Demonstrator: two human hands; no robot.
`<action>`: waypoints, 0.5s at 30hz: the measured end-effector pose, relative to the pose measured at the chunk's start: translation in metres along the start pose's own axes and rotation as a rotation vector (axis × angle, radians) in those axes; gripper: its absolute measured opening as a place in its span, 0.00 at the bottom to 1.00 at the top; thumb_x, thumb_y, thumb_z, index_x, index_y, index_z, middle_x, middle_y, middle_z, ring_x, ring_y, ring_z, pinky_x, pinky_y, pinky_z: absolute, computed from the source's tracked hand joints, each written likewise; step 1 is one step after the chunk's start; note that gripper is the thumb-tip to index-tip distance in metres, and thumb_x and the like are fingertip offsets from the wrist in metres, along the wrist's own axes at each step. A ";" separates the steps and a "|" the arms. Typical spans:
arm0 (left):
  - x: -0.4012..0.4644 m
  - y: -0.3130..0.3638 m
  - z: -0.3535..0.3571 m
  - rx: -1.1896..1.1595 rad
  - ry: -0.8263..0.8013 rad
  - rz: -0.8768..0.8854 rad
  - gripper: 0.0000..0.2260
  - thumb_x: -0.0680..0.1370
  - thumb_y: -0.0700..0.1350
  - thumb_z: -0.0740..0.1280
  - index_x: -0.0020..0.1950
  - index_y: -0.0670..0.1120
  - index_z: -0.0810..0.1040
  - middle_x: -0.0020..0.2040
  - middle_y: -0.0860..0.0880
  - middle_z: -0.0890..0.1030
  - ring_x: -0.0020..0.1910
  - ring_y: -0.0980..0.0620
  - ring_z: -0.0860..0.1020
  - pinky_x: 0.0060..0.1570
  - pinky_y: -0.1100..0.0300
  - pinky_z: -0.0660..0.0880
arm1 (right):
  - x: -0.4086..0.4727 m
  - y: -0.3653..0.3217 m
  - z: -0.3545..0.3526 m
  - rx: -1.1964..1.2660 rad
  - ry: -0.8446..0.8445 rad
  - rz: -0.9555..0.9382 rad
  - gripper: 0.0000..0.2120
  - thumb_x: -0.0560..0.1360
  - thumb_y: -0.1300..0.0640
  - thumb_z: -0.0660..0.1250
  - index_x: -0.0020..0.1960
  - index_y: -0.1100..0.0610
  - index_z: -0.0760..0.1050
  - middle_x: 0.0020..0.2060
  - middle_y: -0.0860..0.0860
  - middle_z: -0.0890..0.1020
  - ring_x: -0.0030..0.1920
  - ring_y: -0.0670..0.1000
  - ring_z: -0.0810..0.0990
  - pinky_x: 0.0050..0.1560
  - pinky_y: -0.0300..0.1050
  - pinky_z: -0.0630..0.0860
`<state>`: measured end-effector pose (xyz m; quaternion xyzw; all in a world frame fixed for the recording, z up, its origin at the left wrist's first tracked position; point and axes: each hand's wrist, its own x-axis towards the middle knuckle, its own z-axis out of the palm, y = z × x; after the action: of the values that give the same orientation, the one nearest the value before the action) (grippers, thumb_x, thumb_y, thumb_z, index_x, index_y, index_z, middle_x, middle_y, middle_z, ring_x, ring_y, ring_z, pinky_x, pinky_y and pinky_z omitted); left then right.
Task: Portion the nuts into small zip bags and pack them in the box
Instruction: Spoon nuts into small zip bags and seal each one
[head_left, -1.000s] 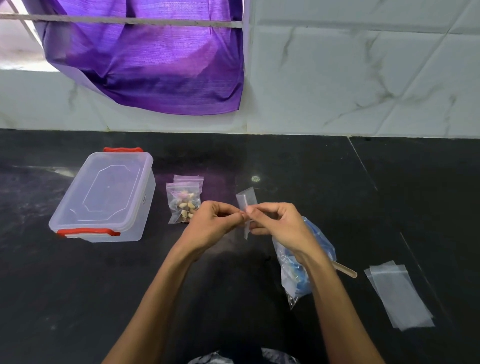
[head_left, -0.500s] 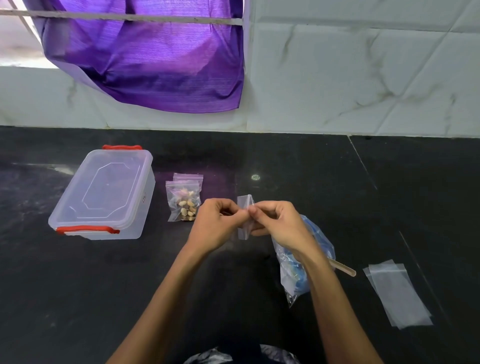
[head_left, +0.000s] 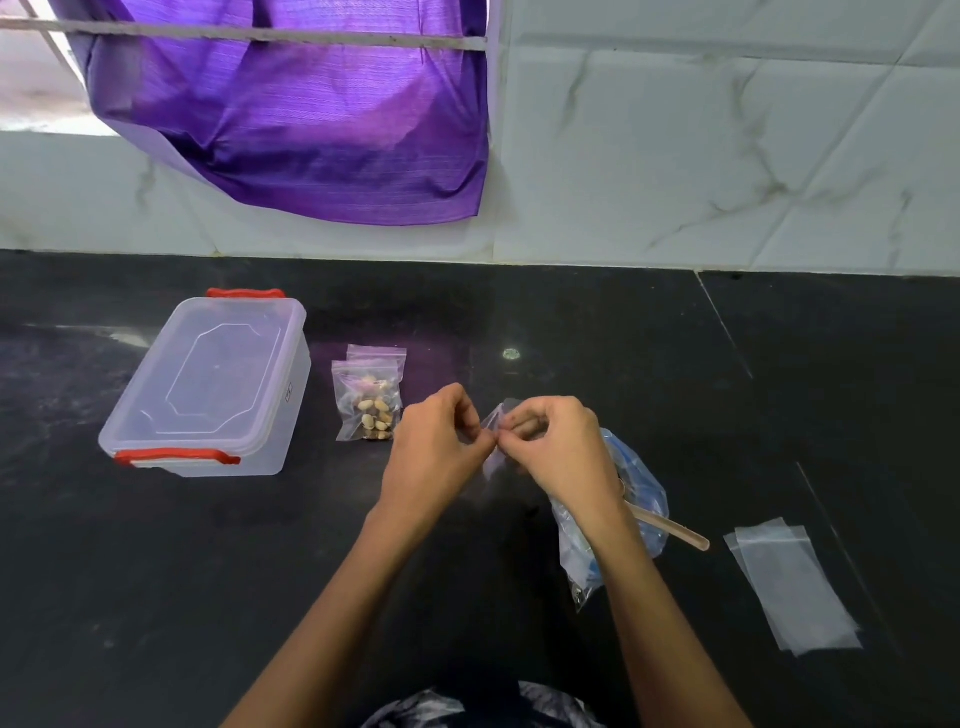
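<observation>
1. Fingers (head_left: 470, 441) of the left hand (head_left: 434, 457) pinch one lip of a small empty zip bag (head_left: 493, 457), held up over the black worktop (head_left: 156, 597); it looks like the mouth is being teased apart.
2. Far left, the lidded plastic box (head_left: 213, 384) sits shut with its red clips on, so it must be opened before packing.
3. Just right of it lie the filled bags of nuts (head_left: 371, 402), one overlapping the other, well clear of the hands.
4. At the centre, the right hand (head_left: 558, 447) pinches the opposite lip, fingertips nearly touching the left's. Best to roll the two layers apart gently rather than tug, as thin film tears or slips.
5. Under the right wrist lies the big bag (head_left: 639, 499), presumably the nut supply, with a wooden stick (head_left: 675, 530) poking out.
6. Far right, spare empty bags (head_left: 795, 587) lie flat in a stack.
</observation>
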<state>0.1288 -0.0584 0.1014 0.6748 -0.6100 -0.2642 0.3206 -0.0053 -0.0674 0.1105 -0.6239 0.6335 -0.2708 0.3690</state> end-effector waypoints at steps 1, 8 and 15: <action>0.000 0.000 0.000 0.010 0.002 0.019 0.07 0.71 0.44 0.73 0.41 0.47 0.75 0.34 0.54 0.78 0.34 0.58 0.77 0.35 0.64 0.74 | 0.001 0.000 0.000 0.000 -0.003 0.010 0.03 0.71 0.59 0.72 0.43 0.54 0.81 0.33 0.46 0.82 0.34 0.43 0.81 0.40 0.42 0.81; -0.001 0.005 0.002 0.033 0.107 0.061 0.06 0.68 0.40 0.73 0.43 0.45 0.78 0.30 0.54 0.76 0.32 0.57 0.76 0.39 0.58 0.76 | -0.001 -0.002 -0.008 -0.132 0.086 0.021 0.16 0.71 0.67 0.70 0.32 0.52 0.68 0.37 0.51 0.79 0.37 0.51 0.80 0.37 0.41 0.77; 0.000 0.006 0.004 -0.136 0.058 -0.006 0.04 0.69 0.42 0.73 0.40 0.47 0.79 0.34 0.54 0.80 0.35 0.59 0.79 0.37 0.64 0.77 | -0.008 -0.011 -0.004 -0.153 -0.035 -0.018 0.14 0.73 0.61 0.69 0.58 0.52 0.79 0.55 0.47 0.79 0.50 0.49 0.80 0.52 0.42 0.77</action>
<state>0.1219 -0.0592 0.1034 0.6609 -0.5788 -0.2862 0.3825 -0.0023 -0.0604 0.1221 -0.6605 0.6402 -0.2138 0.3290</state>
